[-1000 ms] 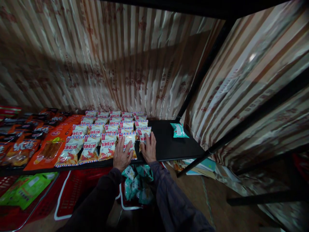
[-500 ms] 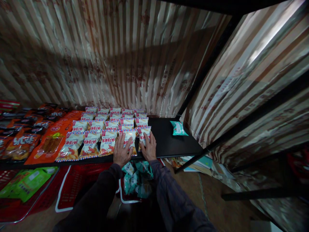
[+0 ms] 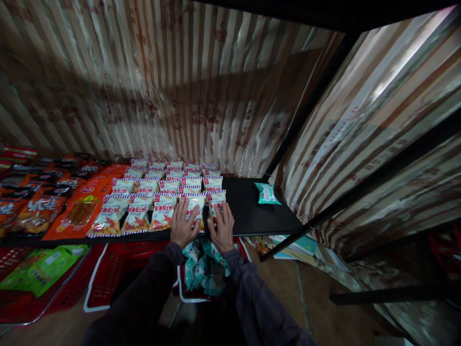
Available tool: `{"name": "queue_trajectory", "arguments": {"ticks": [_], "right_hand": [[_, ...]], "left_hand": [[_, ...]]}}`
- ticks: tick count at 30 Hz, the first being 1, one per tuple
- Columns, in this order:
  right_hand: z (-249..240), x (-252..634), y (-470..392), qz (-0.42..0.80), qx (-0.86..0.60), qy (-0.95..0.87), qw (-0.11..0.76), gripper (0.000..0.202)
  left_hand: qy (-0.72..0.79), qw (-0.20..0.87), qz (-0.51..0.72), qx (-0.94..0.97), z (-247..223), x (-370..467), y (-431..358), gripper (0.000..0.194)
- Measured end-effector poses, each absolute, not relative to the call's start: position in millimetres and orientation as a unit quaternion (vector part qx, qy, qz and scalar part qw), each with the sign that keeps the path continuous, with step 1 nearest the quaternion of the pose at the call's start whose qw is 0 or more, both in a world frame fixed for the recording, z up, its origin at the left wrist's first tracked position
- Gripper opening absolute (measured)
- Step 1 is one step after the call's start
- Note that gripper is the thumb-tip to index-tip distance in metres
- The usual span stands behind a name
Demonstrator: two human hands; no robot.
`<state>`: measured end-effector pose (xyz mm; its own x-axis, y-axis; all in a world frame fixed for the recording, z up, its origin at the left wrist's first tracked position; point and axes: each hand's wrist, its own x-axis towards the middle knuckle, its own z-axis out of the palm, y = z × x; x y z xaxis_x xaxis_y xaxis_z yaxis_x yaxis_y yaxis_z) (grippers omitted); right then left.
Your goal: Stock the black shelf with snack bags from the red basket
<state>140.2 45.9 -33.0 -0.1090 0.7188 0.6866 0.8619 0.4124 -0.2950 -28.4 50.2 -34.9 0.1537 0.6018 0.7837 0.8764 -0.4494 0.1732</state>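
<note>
Shelf [image 3: 248, 206], dark-topped, with rows of white snack packets [image 3: 163, 211] reaching from near its back edge to its front edge. Over the last second the arrangement has stayed essentially the same, the view alone shifting slightly, which suggests steady contact rather than fresh placing. Left hand [image 3: 183, 225] lies unclenched, fingers spread, on the second packet from the right [image 3: 193, 201] in the front row; right hand [image 3: 222, 228] lies on the rightmost packet [image 3: 216, 197], whether gripping cannot be told. A teal packet [image 3: 267, 193] remains near the right edge, toward the back corner.
</note>
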Motion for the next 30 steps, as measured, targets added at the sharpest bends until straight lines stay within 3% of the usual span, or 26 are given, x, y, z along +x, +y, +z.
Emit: {"name": "queue_trajectory", "arguments": {"ticks": [13, 20, 30], "right_hand": [[-29.1, 101.4, 23.2, -0.042, -0.468, -0.792, 0.39, 0.048], [-39.6, 76.4, 29.0, -0.054, -0.479, -0.786, 0.387, 0.047], [-37.4, 78.2, 38.8, -0.011, -0.469, -0.782, 0.409, 0.05]], "left_hand": [[-0.508, 0.168, -0.437, -0.724, -39.2, -31.9, 32.5, 0.051], [-0.554, 0.121, -0.454, -0.687, -32.9, -48.0, 23.4, 0.044], [-0.53, 0.067, -0.427, -0.729, -60.4, -46.0, -13.2, 0.046]]}}
